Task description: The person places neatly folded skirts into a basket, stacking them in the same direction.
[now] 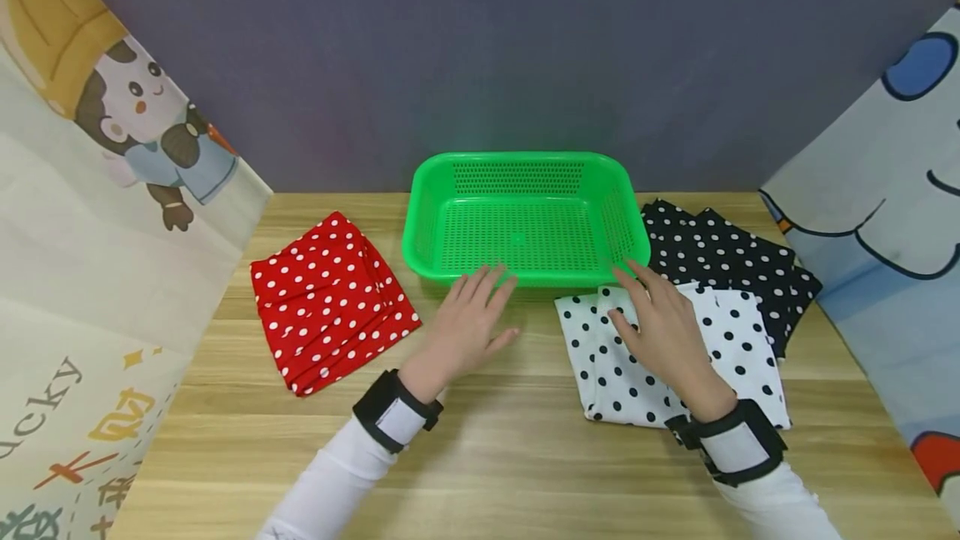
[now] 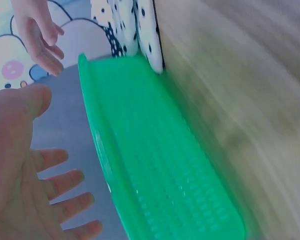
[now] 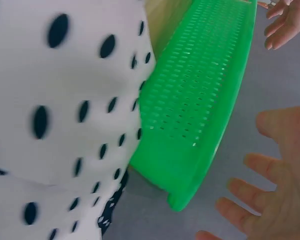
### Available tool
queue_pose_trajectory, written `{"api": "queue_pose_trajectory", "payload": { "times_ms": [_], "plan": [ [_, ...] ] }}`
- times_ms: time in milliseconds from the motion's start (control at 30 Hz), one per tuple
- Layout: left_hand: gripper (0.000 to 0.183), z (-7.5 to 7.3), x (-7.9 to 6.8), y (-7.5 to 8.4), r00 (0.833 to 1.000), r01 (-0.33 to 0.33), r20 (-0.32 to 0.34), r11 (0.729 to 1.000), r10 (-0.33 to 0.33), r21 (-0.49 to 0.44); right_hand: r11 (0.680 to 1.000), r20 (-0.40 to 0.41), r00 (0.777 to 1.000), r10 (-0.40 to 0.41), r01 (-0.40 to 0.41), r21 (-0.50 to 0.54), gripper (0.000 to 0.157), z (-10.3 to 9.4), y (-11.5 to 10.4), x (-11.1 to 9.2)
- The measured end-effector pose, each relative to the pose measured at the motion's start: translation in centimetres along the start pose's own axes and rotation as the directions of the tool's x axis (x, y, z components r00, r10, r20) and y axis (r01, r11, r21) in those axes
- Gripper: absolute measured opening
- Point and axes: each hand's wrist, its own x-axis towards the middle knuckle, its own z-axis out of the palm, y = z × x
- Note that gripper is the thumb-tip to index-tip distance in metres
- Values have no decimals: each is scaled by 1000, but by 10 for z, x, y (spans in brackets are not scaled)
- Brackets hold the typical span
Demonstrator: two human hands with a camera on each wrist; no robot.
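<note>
A green plastic basket (image 1: 517,277) with perforated walls stands at the back middle of the wooden table, nothing inside it. My left hand (image 1: 461,332) hovers in front of its near rim, fingers spread and holding nothing. Over the white cloth with black dots (image 1: 615,394) is my right hand (image 1: 663,332), its fingers extended toward the basket's near right corner. Whether those fingertips touch the rim I cannot tell. In the left wrist view the left palm (image 2: 12,185) faces the basket's side, apart from it. The right palm (image 3: 282,180) likewise shows spread fingers.
A folded red cloth with white dots (image 1: 330,307) lies left of the basket. Black cloths with white dots (image 1: 720,252) lie at the right, partly under the white one. A dark grey panel (image 1: 480,48) rises behind the table, with printed sheets on both sides.
</note>
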Motion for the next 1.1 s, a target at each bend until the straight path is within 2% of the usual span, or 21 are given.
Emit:
{"api": "queue_pose_trajectory", "payload": {
  "times_ms": [300,567,767,933,1100],
  "plan": [
    [69,20,3,22,996,-73,-50,996,71,-50,994,34,994,104,-103,-33,57,2,18,-30],
    [68,44,12,46,993,-105,40,993,107,-46,986,50,986,161,-158,-60,57,6,37,-50],
    [66,59,22,68,976,-169,132,985,171,-30,966,58,967,248,-242,-93,58,5,51,-64],
    [68,64,30,80,963,-174,204,984,177,-32,946,32,951,309,-303,-117,58,0,62,-75],
    [71,68,35,89,950,-187,247,981,192,-47,935,39,943,331,-322,-148,55,-3,69,-84]
  ]
}}
